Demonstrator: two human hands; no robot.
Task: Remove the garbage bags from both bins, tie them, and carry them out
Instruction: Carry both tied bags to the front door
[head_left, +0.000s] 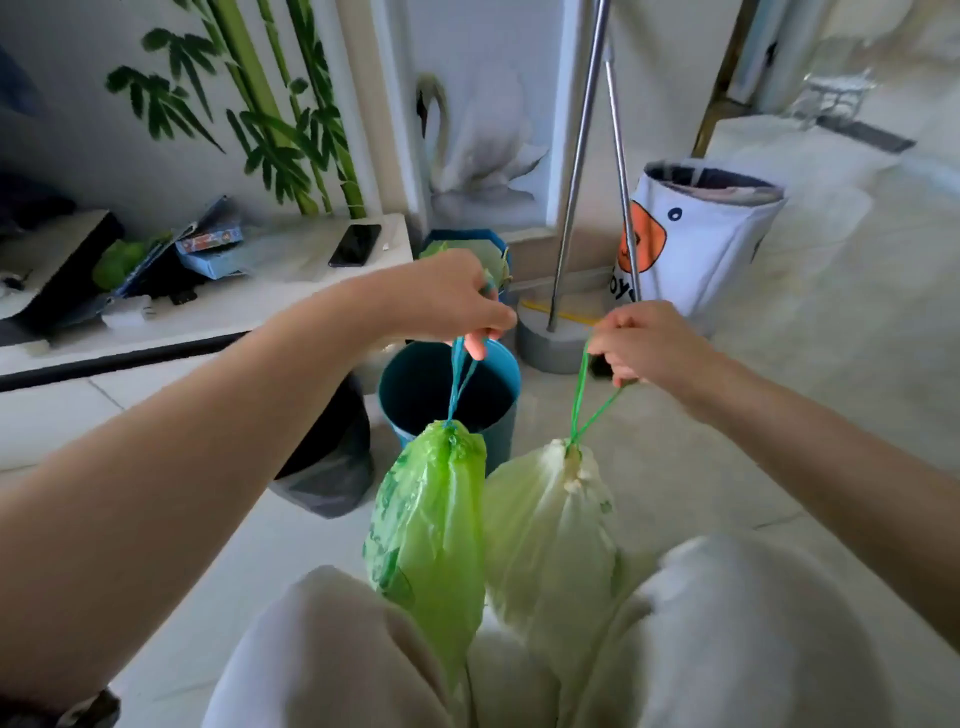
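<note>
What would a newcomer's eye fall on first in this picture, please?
Two tied garbage bags hang mid-frame: a bright green bag by a blue drawstring from the left hand, and a pale bag by a green drawstring from the right hand. Behind them an unlined blue bin stands on the floor.

green bag (431, 525), pale bag (550, 530), tied, hanging

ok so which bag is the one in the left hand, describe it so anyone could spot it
Start at the open blue bin on the tiled floor in the middle. Two tied bags hang side by side in front of it, and the left hand holds the bright green bag by a blue drawstring. The pale bag in the right hand is whitish with a green string.
</note>
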